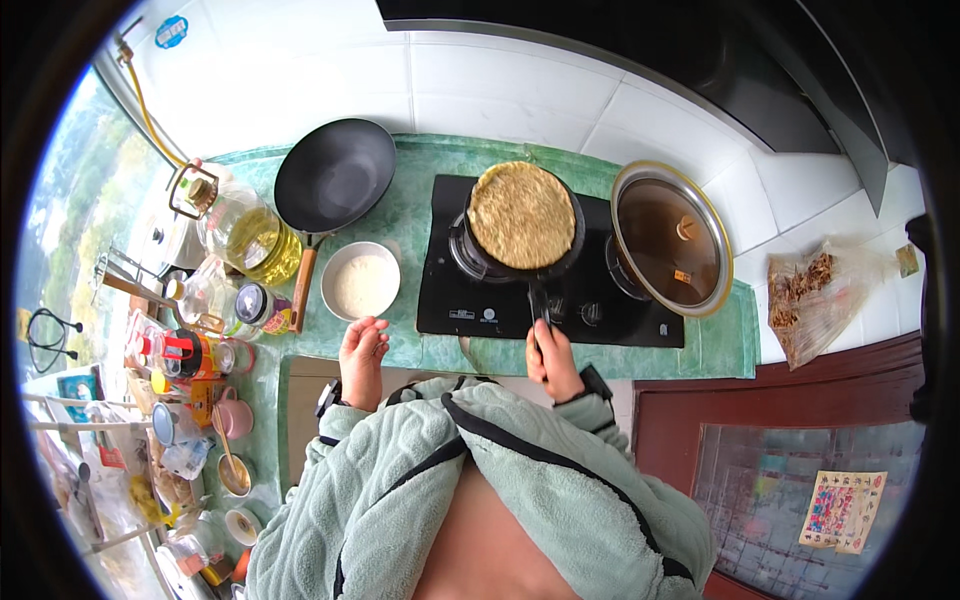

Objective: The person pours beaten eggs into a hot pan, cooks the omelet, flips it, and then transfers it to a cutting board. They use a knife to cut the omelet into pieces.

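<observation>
My right hand (553, 361) grips the black handle (538, 304) of a frying pan (577, 232) over the left burner of a black gas hob (480, 304). A round, browned flatbread (523, 215) covers most of the pan and reaches past its far rim. Just below a white bowl of pale, powdery food (361, 280), my left hand (364, 361) hovers with its fingers curled in towards the thumb. I see nothing in that hand. Whether its fingertips touch the bowl's near rim, I cannot tell.
A wide steel-rimmed pot of brown liquid (666, 240) stands on the right burner. An empty black wok (335, 176) lies left of the hob, by a large oil jug (255, 232). Bottles and jars (262, 307) crowd the left counter. Overhead juts a black range hood (637, 60).
</observation>
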A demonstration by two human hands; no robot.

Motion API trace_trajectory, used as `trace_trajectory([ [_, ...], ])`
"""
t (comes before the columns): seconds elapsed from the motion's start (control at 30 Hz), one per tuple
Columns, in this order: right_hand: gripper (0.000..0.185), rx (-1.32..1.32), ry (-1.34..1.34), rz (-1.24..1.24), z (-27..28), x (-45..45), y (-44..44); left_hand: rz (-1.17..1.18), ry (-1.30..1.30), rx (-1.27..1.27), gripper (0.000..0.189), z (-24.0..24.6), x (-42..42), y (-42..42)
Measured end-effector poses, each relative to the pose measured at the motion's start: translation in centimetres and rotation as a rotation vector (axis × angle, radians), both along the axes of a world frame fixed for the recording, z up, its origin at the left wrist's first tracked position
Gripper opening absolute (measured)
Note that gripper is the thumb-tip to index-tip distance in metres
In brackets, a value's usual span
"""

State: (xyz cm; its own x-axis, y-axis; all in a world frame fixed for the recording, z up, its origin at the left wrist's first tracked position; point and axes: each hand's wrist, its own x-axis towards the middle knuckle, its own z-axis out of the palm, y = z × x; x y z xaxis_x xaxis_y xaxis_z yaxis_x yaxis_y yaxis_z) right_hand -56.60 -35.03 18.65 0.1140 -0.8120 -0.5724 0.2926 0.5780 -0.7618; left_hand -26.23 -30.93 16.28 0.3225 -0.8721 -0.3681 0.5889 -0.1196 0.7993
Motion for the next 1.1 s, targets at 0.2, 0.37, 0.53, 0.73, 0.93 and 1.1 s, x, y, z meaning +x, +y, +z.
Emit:
trace_trajectory([
  [0.2, 0.034, -0.185, -0.044, 0.074, -0.4, 0.5, 0.0, -0.130, 0.043, -0.035, 0.019, -0.6, -0.9, -0.3],
  [0.37, 0.033, -0.207, -0.028, 0.108, -0.3, 0.6, -0.5, -0.132, 0.057, 0.073, 0.017, -0.7, -1.5, -0.5],
  [0.53, 0.033, -0.063, -0.014, 0.029, 0.5, 0.3, 0.1, -0.027, 0.003, 0.002, 0.017, -0.3, -1.6, -0.7],
  [0.73, 0.031, -0.110, -0.044, 0.066, 0.8, -1.3, -0.7, -0.118, 0.092, -0.035, 0.017, -0.3, -1.7, -1.3],
  [0.93, 0.032, -0.057, 0.021, 0.086, -0.4, -1.1, -2.0, -0.083, 0.073, 0.019, 0.016, -0.4, -1.3, -0.5],
  [1.1, 0.032, -0.049, 0.043, 0.114, -3.1, -0.2, -4.9, -0.027, 0.072, -0.026, 0.015, -0.6, -1.1, 0.4],
])
